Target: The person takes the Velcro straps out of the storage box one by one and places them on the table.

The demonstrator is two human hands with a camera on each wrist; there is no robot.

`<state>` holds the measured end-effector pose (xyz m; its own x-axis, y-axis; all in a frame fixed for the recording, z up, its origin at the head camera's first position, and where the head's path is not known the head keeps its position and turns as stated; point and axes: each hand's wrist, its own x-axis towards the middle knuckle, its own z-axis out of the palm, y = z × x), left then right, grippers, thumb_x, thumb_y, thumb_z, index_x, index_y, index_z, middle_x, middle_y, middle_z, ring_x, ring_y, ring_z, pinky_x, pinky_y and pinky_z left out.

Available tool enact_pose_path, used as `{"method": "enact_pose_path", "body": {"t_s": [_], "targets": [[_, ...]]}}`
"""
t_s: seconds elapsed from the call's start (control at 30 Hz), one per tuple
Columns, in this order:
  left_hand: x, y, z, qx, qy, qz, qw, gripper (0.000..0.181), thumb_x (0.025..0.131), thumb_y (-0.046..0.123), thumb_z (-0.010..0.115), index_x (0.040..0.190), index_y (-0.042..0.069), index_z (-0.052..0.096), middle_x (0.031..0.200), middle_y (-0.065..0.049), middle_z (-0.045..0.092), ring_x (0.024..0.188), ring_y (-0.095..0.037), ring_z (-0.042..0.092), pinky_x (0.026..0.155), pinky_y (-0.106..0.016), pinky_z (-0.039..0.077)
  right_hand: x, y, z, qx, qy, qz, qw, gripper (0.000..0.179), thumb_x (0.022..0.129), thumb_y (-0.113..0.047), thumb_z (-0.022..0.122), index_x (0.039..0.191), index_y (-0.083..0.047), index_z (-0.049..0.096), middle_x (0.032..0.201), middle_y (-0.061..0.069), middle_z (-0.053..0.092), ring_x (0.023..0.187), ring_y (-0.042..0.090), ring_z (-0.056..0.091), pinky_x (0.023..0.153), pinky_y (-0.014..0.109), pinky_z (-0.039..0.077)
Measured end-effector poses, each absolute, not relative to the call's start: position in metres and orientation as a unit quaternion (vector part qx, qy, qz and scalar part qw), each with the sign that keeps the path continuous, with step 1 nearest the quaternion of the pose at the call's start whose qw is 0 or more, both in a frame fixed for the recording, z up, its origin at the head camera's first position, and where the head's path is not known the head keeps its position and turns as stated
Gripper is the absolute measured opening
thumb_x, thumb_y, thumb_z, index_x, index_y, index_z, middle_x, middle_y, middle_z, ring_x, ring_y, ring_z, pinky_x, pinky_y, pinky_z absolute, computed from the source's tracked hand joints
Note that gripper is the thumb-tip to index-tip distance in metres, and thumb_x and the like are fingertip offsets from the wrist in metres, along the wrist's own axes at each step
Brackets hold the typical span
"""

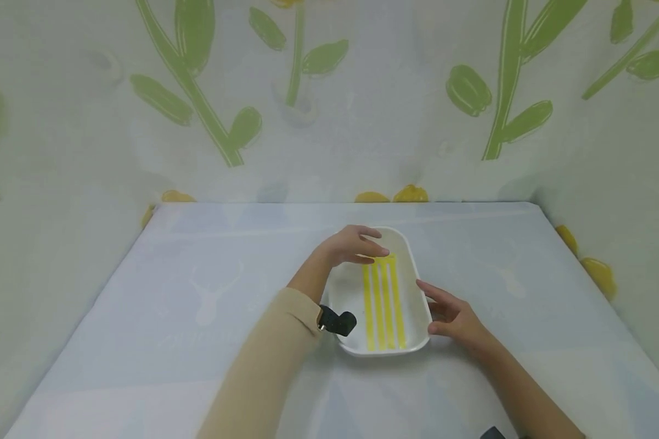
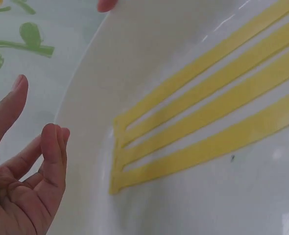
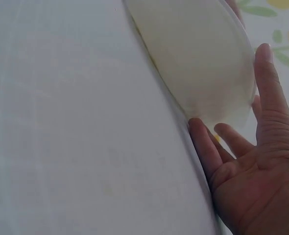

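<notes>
A white rounded tray (image 1: 340, 286) lies on the table, its long side running away from me. Several flat yellow strips (image 2: 203, 83) lie side by side along its floor, with a short yellow crosspiece (image 2: 116, 156) at their far end. Over the tray's far end hovers my left hand (image 1: 353, 245), fingers loosely bent with nothing between them; the left wrist view shows it apart from the strips. My right hand (image 1: 454, 318) is at the tray's right side, its spread fingers touching the outer wall and rim. In the right wrist view, the tray's outer wall (image 3: 203, 63) hides the strips.
A pale patterned cloth covers the table (image 1: 197, 329). Behind it and at both sides hangs a curtain (image 1: 373, 122) with green leaves and yellow flowers. A black wrist strap (image 1: 337, 321) sits at my left sleeve, above the tray's near left rim.
</notes>
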<state>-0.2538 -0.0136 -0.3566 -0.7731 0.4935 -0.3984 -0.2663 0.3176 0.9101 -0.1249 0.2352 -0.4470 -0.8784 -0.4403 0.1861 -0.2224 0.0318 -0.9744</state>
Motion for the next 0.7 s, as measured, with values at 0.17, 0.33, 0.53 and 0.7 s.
{"method": "enact_pose_path", "body": {"t_s": [0.17, 0.33, 0.53, 0.7], "targets": [[-0.249, 0.002, -0.372, 0.055, 0.74, 0.599, 0.301, 0.063, 0.079, 0.009, 0.076, 0.135, 0.003, 0.048, 0.126, -0.018, 0.056, 0.108, -0.028, 0.061, 0.088, -0.036, 0.052, -0.123, 0.234, -0.447, -0.224, 0.718, -0.654, 0.081, 0.07, 0.083, -0.009, 0.072, 0.144, -0.005, 0.037, 0.139, -0.021, 0.046, 0.109, 0.005, 0.059, 0.084, 0.023, 0.052], [-0.242, 0.012, -0.388, 0.065, 0.755, 0.594, 0.271, 0.064, 0.078, 0.01, 0.077, 0.134, 0.003, 0.049, 0.123, -0.019, 0.06, 0.105, -0.026, 0.062, 0.082, -0.036, 0.054, -0.122, 0.232, -0.448, -0.225, 0.714, -0.657, 0.084, 0.07, 0.083, -0.01, 0.071, 0.144, -0.005, 0.037, 0.139, -0.02, 0.047, 0.108, 0.006, 0.059, 0.083, 0.024, 0.053], [-0.24, 0.019, -0.402, 0.089, 0.823, 0.522, 0.206, 0.064, 0.072, 0.012, 0.082, 0.129, 0.005, 0.055, 0.109, -0.014, 0.064, 0.095, -0.022, 0.061, 0.074, -0.026, 0.05, -0.12, 0.233, -0.448, -0.231, 0.708, -0.662, 0.083, 0.07, 0.084, -0.013, 0.072, 0.144, -0.006, 0.038, 0.139, -0.019, 0.047, 0.108, 0.007, 0.059, 0.082, 0.025, 0.053], [-0.237, 0.023, -0.401, 0.119, 0.849, 0.482, 0.183, 0.068, 0.07, 0.016, 0.084, 0.131, 0.011, 0.055, 0.101, -0.007, 0.061, 0.089, -0.017, 0.056, 0.076, -0.024, 0.047, -0.121, 0.231, -0.447, -0.23, 0.709, -0.661, 0.082, 0.07, 0.083, -0.01, 0.072, 0.144, -0.004, 0.037, 0.139, -0.019, 0.047, 0.109, 0.006, 0.059, 0.083, 0.025, 0.053]]}}
